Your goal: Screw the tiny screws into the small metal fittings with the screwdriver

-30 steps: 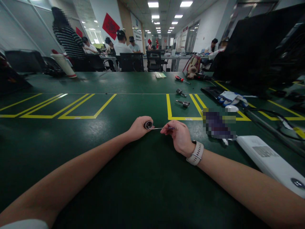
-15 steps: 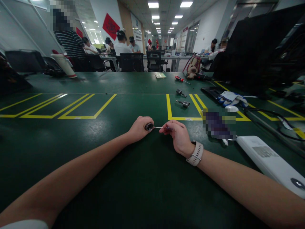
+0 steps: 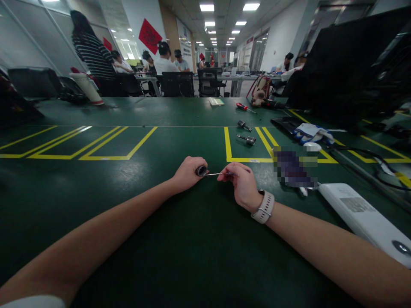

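My left hand point(image 3: 190, 173) is closed round a dark cylindrical part point(image 3: 201, 170), whose round end faces right. In my right hand point(image 3: 240, 177) the fingers pinch a thin metal rod-like tool point(image 3: 212, 174); its tip points left and lies at the rim of the cylindrical part. Whether the tip is inside or only against the rim is too small to tell. The tool's rear end is hidden by my fingers. Beyond my hands, two dark metal parts with thin shafts point(image 3: 244, 125) point(image 3: 247, 140) lie on the green table point(image 3: 180, 239).
A red screwdriver point(image 3: 242, 106) lies farther back. On the right are gloves point(image 3: 311, 132), a white mouse point(image 3: 312, 146), cables, a blurred-out device point(image 3: 292, 167) and a white power bank point(image 3: 362, 214). A cup point(image 3: 86, 87) stands back left; people sit beyond.
My right hand has moved slightly to the right, showing more of the rod between my hands. The rod's tip has shifted left and slightly down across the part's rim. My left hand is nearly still.
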{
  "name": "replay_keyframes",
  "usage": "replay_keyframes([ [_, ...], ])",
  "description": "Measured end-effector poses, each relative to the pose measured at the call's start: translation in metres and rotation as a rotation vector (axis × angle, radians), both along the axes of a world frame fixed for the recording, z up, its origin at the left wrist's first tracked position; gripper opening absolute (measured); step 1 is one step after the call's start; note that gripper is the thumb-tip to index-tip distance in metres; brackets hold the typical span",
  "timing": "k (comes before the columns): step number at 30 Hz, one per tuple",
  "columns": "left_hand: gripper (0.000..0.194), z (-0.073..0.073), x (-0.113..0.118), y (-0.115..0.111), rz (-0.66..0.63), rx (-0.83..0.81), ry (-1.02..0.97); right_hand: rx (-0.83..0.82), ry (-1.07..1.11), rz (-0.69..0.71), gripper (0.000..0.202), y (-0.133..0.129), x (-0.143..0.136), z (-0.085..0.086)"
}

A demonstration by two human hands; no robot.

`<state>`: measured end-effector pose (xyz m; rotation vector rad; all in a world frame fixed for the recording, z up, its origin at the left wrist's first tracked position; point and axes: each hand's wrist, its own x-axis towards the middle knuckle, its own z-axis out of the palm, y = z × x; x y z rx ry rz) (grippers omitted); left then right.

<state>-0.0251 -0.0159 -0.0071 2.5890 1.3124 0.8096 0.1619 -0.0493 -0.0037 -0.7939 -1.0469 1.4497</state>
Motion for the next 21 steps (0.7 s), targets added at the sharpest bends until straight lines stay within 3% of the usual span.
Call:
replay_keyframes([
  [5, 0.018, -0.0005, 0.0004, -0.0004, 0.106, -0.076, -0.121, 0.026, 0.018, -0.027, 0.017, 0.0009, 0.0000, -0.0019],
  [8, 0.014, -0.0002, -0.0006, 0.0006, 0.116, -0.079, -0.175, 0.033, 0.034, -0.025, 0.017, 0.0008, -0.0003, -0.0004],
  [15, 0.029, -0.0009, -0.0034, 0.0039, 0.140, -0.053, -0.218, 0.110, 0.029, 0.027, 0.014, -0.0006, -0.0012, -0.0012],
  [21, 0.013, -0.0004, -0.0027, 0.0042, 0.138, 0.005, -0.225, 0.261, -0.146, 0.071, 0.009, -0.0035, -0.0011, -0.0021],
])
